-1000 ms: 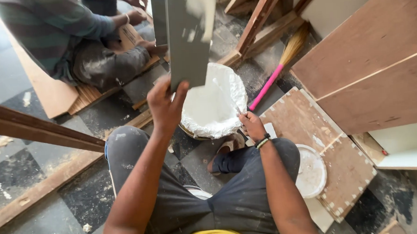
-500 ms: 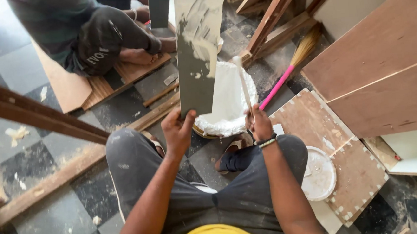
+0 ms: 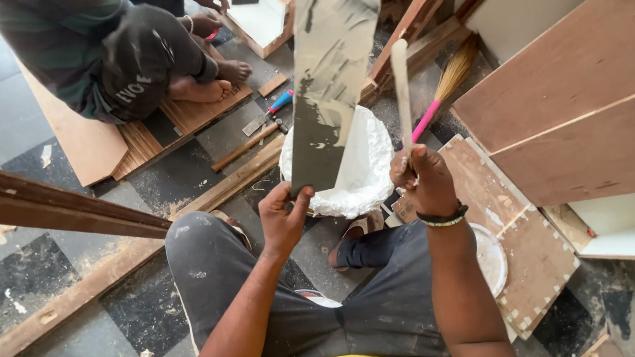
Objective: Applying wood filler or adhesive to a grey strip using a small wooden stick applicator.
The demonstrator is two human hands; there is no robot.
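Rising from the person's lap toward the camera, a long grey laminate strip [image 3: 330,82] smeared with white adhesive stands nearly upright, its lower end pinched in the left hand [image 3: 285,219], thumb on the near face and fingers curled behind the edge. The right hand [image 3: 424,181] is closed in a fist around a thin white spreader stick [image 3: 401,85], which points upward just beside the strip's right edge without touching it. A dark bead bracelet [image 3: 443,217] circles the right wrist.

Directly behind the strip's lower end, on the floor between the person's knees, sits a white glue-filled bag [image 3: 357,170], crumpled and open at the top. A broom with a pink handle [image 3: 441,94] lies just beyond it to the right. Left of the bag, a blue-handled scraper [image 3: 268,113] and a wooden stick [image 3: 244,148] rest on the chequered tile floor [image 3: 38,291]. A long timber batten [image 3: 62,209] crosses the left side. Brown plywood panels [image 3: 570,104] lean at the right, and a round white lid [image 3: 490,257] lies on a small board by the person's right knee. At the top left, another person [image 3: 134,57] sits barefoot on a plywood sheet, hands near a white box.
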